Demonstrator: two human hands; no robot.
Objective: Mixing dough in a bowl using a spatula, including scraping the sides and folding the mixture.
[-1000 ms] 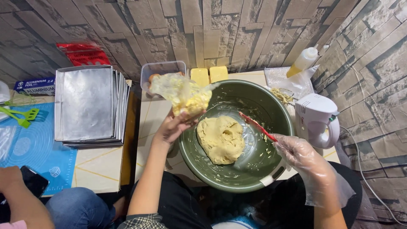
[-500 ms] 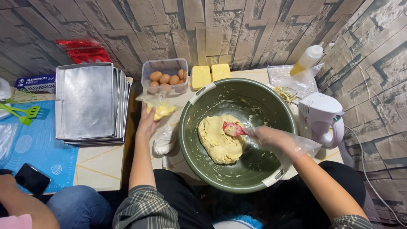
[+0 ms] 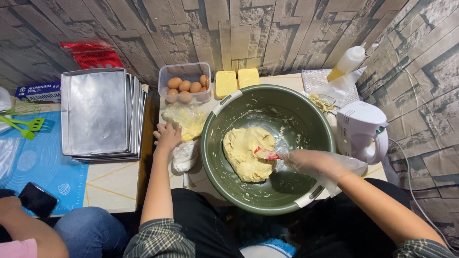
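dough (image 3: 248,153): soft, sticky yellow mass low in the green bowl (image 3: 306,114) at the bench's near edge; judged best scooped from beneath
right hand (image 3: 313,162): gloved fingers clenched round red spatula (image 3: 266,154)
left hand (image 3: 167,137): fingers released, resting on plastic bag (image 3: 187,120)

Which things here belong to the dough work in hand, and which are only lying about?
In use: big green plastic bowl, pale yellow dough, red spatula in gloved right hand, left hand by crumpled plastic bag.

Lying about: stacked metal trays, clear egg tub, white hand mixer.
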